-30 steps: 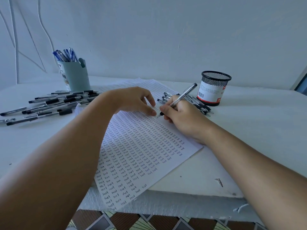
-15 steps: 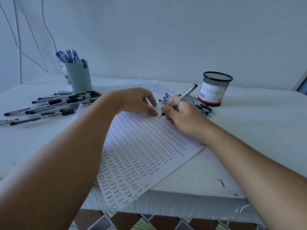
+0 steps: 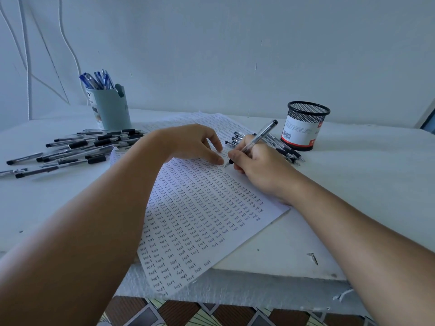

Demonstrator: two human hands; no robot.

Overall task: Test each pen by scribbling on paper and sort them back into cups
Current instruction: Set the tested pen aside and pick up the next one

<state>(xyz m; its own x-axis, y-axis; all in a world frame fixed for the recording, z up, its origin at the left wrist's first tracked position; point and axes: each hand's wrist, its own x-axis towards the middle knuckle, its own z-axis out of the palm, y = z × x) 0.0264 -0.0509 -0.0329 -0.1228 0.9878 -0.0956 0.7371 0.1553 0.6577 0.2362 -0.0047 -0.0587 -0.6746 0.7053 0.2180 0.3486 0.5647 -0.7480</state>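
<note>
Right hand [image 3: 256,165] pinches a pen [image 3: 253,142] writing on the sheet [image 3: 200,208], left hand [image 3: 195,144] spread beside it; blue pens cupped [image 3: 113,109], black piles remain.

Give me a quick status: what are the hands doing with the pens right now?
Right hand grips pen, tip on the paper. Left hand holds the sheet flat. Mesh cup looks empty; loose pens lie left. Nothing in the way.

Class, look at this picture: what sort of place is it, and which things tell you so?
Probably a plain desk set against a bare wall: a white table, a mint pen cup, and paper covered with handwritten "test".
</note>
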